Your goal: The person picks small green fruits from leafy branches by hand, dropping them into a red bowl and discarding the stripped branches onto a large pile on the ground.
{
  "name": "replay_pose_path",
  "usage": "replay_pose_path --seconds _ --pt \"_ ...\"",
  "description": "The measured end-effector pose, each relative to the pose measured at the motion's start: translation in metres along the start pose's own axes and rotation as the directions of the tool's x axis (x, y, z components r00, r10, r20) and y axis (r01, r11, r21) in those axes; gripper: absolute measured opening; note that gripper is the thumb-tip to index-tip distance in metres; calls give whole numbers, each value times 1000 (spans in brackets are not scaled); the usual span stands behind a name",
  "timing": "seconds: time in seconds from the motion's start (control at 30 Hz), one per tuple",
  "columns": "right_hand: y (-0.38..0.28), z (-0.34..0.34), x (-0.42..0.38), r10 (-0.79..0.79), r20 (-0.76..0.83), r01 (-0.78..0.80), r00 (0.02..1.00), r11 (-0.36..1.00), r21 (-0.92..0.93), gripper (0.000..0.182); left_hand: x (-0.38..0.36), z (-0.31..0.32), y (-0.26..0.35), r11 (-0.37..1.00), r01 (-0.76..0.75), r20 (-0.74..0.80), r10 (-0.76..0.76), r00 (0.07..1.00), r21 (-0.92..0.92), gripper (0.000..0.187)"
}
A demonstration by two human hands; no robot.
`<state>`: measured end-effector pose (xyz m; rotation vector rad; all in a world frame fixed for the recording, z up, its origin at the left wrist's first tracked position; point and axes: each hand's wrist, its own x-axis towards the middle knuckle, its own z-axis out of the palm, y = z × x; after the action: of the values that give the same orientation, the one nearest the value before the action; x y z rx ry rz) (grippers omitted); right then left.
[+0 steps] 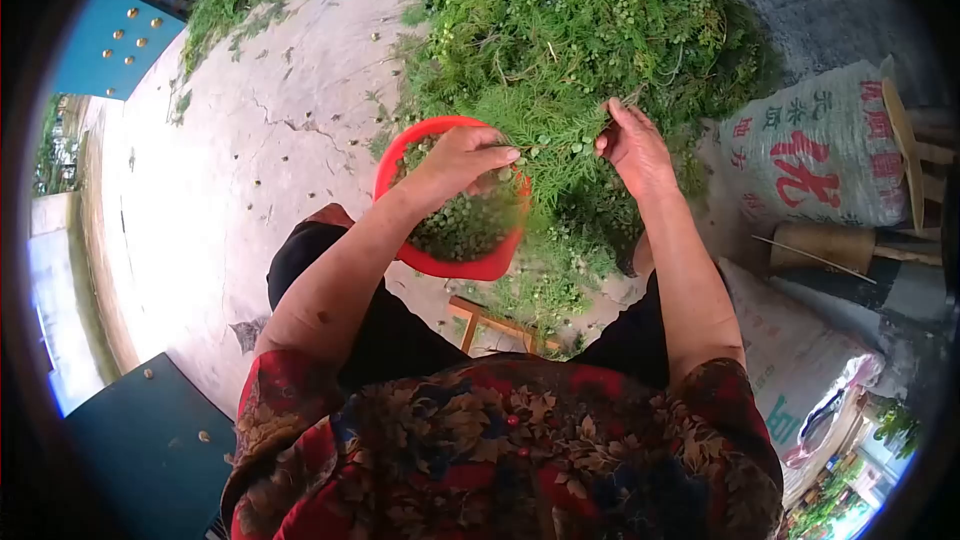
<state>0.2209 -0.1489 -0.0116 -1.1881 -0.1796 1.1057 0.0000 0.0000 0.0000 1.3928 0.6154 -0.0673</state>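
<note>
My right hand [638, 148] pinches the stem of a flat, feathery green evergreen sprig [565, 155], which hangs out to the left with small pale green cones on it. Over a red plastic basin [388, 172] is my left hand [462, 162], thumb and fingers closed beside the sprig's tip. What it pinches, if anything, I cannot make out. Inside the basin lie many small round green cones [462, 223], partly covered by my left hand and forearm.
A large heap of cut evergreen branches [590, 20] rises just beyond my hands. Printed woven sacks [810, 155] stand at the right. Between my legs is part of a wooden stool [485, 318]. Blue-green studded doors [115, 40] are at the left, and loose cones dot the concrete floor [300, 125].
</note>
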Motion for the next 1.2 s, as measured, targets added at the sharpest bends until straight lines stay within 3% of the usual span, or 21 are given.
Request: replay_pose_path --seconds 0.2,0.37,0.47,0.57,0.67,0.77,0.87,0.97,1.07,1.2 --pt "15 1 6 -18 -98 6 995 993 -120 27 -9 -1 -4 992 24 -78 -14 997 123 24" --pt "18 1 8 -9 -256 -25 967 991 -131 21 -12 2 1 945 -62 -160 119 980 322 25" --pt "7 -27 23 -14 -387 -4 922 999 -43 18 -14 -13 2 961 53 -230 11 973 271 23" --pt "3 -26 15 -21 -344 15 939 1000 -18 18 -7 -25 -34 793 -251 -150 393 907 555 25" --pt "10 -23 11 14 -310 -13 951 1000 7 19 -14 -16 -18 907 -184 -61 223 973 379 37" --pt "12 -6 5 29 -267 -14 963 998 56 16 -17 0 3 996 1 1 -1 1000 -95 49" --pt "18 4 3 22 -181 -15 983 999 37 20 -13 12 1 992 13 -119 -27 993 -125 55" --pt "22 10 1 35 -128 -31 991 999 36 19 -5 11 -1 987 67 -84 -80 993 -148 48" --pt "24 18 -7 52 -96 -49 994 998 30 20 -9 15 3 964 -58 -66 42 997 -261 40" --pt "28 26 -12 44 -66 -44 997 999 -9 22 -7 24 0 964 -53 -89 31 996 -260 30"
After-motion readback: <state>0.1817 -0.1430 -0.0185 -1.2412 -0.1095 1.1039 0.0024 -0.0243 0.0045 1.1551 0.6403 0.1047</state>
